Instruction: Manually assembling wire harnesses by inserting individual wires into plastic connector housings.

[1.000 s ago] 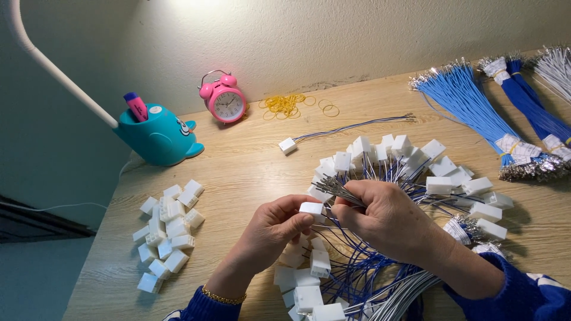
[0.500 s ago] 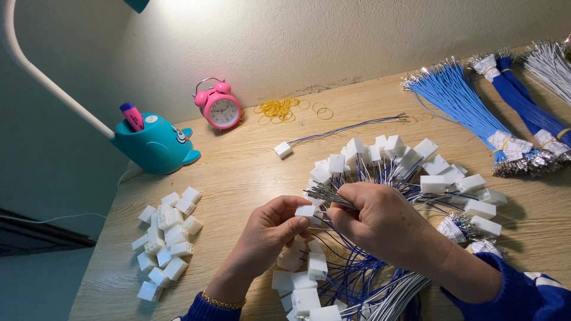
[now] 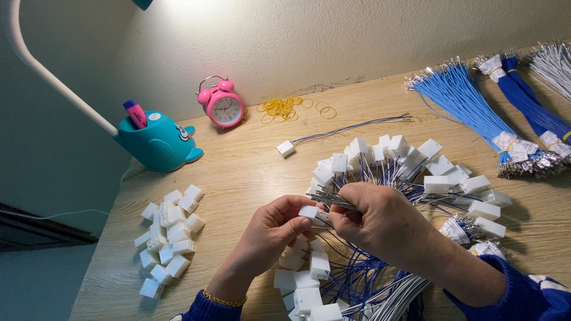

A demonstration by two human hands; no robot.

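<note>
Hands (image 3: 333, 226) unmoved, boxy white plastic connector (image 3: 309, 212), metal-tipped wires (image 3: 330, 199)

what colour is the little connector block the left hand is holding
White connector block, pinched by the left hand; head view.

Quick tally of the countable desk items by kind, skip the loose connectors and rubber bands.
Pink twin-bell alarm clock: 1
Teal whale-shaped pen holder: 1
Pink marker pen: 1
Tied wire bundles at the right edge, light blue, dark blue, grey-white: 3
Lone white connector with wires: 1
Total: 7
</note>
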